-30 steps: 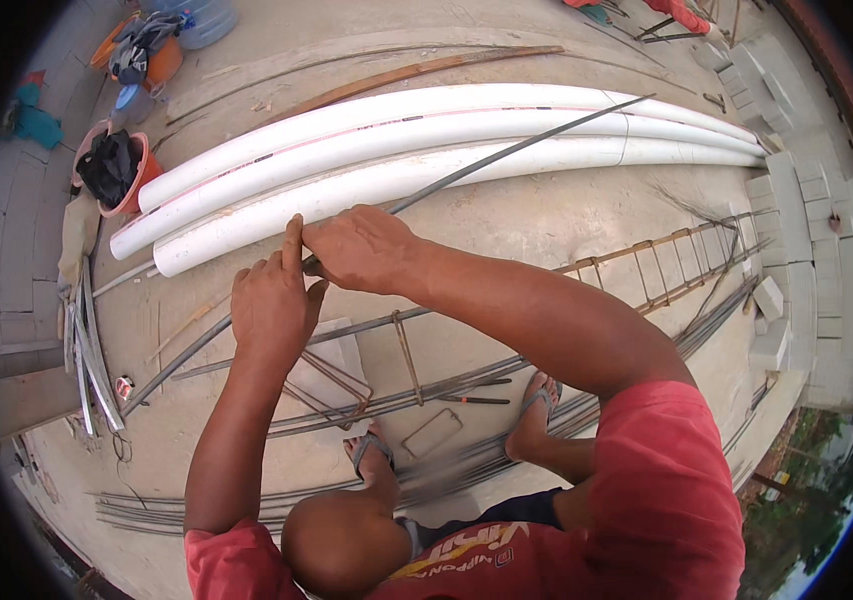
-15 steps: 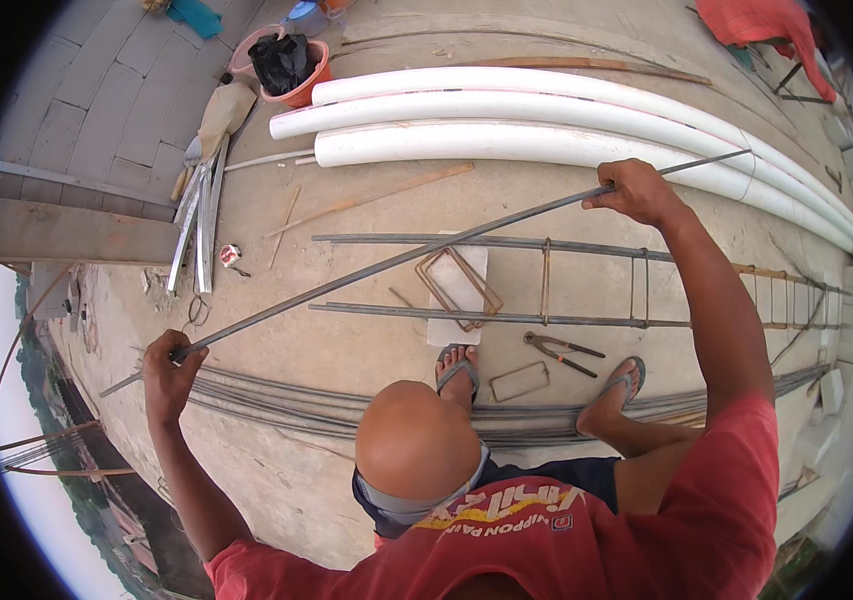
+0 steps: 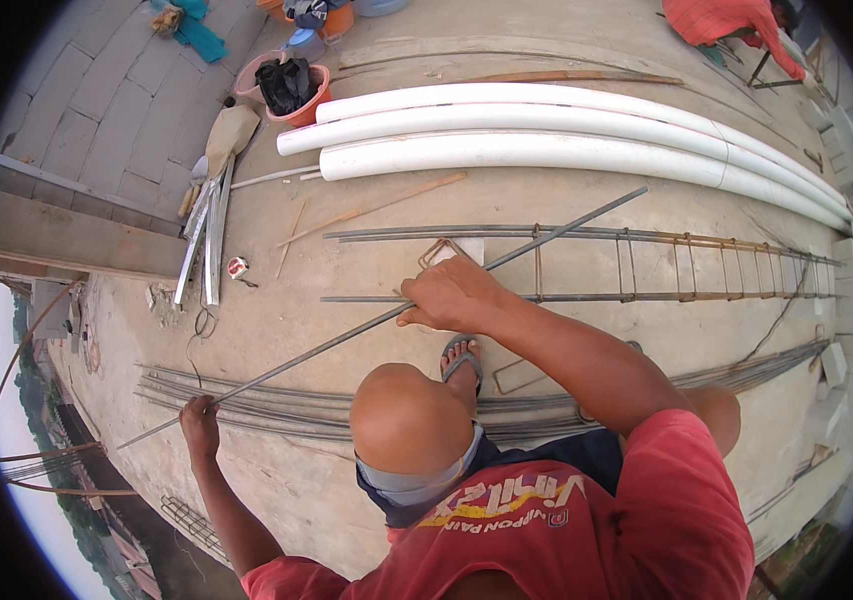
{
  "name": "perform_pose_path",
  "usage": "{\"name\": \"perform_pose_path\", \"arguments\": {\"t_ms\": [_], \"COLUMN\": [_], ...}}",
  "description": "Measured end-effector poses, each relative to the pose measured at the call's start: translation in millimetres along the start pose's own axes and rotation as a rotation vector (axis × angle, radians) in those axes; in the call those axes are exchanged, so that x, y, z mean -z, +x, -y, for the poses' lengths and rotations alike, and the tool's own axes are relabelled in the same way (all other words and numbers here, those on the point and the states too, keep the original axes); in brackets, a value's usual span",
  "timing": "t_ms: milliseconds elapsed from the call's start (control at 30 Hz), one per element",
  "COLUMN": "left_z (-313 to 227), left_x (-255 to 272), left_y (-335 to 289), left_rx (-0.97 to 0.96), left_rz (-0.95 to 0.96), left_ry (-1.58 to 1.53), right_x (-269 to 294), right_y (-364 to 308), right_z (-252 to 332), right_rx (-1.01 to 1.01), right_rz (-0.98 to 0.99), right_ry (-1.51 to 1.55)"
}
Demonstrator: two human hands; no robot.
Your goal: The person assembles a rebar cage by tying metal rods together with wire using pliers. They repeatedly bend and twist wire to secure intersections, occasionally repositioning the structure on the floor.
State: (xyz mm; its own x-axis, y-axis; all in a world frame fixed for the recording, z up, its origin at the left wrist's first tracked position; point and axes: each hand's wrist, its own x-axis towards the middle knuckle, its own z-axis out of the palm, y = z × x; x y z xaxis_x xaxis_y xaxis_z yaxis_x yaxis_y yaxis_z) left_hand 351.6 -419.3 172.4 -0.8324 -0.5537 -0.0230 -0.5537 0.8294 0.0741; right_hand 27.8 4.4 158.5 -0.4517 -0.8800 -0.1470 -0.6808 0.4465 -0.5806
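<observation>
Gripping a long steel rebar rod [image 3: 346, 335], I have my left hand [image 3: 198, 418] clenched near its lower-left end and my right hand [image 3: 451, 295] wrapped around its middle. It runs diagonally toward the white PVC pipes [image 3: 566, 125] at upper right. It looks stiff but whippy over that length, fairly heavy, rough-surfaced; hands well apart should steady it above the tied rebar cage [image 3: 646, 265].

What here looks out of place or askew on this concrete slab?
The long steel rod, held by the left hand and right hand, runs diagonally across the straight rebar cage. A thin wooden strip also lies askew beside the white pipes.
</observation>
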Motion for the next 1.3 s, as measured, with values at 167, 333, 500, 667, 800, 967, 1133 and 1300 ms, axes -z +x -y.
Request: {"name": "perform_pose_path", "arguments": {"t_ms": [167,333,500,667,800,967,1133,1300], "left_z": [119.5,160.0,144.2,99.4,63.6,17.5,-39.7,-95.5], "left_x": [3.4,37.4,51.9,43.1,26.6,3.3,-42.9,-80.5], "left_y": [-40.2,-56.2,-36.7,12.3,62.4,115.8,150.3,178.2], "left_rx": [0.28,0.391,0.339,0.187,0.114,-0.01,-0.239,-0.355], "left_rz": [-0.009,-0.064,-0.078,-0.005,0.081,0.211,0.223,0.231], "left_ry": [0.191,0.299,0.323,0.23,0.088,-0.071,-0.181,-0.18], "right_x": [-64.8,-96.5,-116.4,-114.5,-104.5,-96.3,-95.3,-97.5], "right_y": [32.5,69.2,83.1,72.1,49.3,29.4,18.1,14.7], "right_z": [17.8,38.7,29.9,-14.7,-46.9,-66.5,-80.5,-93.8], "right_rx": [0.118,0.104,0.044,-0.095,-0.201,-0.243,-0.297,-0.377], "right_rz": [-0.048,0.094,0.098,0.09,0.087,0.006,-0.069,-0.1], "right_ry": [0.099,0.29,0.348,0.291,0.266,0.232,0.229,0.201]}}
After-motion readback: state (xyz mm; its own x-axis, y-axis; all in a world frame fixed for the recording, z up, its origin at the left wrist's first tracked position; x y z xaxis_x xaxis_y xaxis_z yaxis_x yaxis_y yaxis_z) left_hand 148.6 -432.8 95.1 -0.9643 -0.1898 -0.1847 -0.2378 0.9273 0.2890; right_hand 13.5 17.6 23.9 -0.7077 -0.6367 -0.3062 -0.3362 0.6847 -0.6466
